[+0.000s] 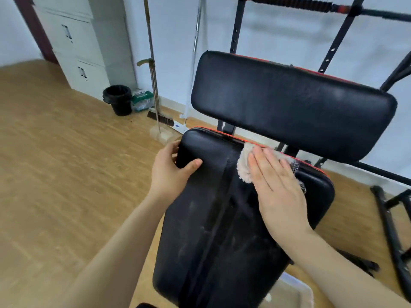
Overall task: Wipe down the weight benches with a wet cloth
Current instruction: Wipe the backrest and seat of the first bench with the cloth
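A person wipes a weight bench, the right hand [275, 185] laid flat with its fingers straight and close together, pressing a pale fluffy cloth [243, 165] onto the far edge of the black seat pad [213, 230]. The cloth lies mostly beneath the palm, bulging out past the forefinger side and just beyond the fingertips. It looks soft, limp and light, likely to bunch or slide unless held down under a broad palm. The left hand [171, 172] grips the pad's far corner, well apart from the right, with the thumb on top and the fingers curled round the edge. The pad appears smooth, cushioned vinyl, probably slick once damp, so that corner seems the sensible place to steady it. The upright back pad [289, 107] stands just beyond both hands.
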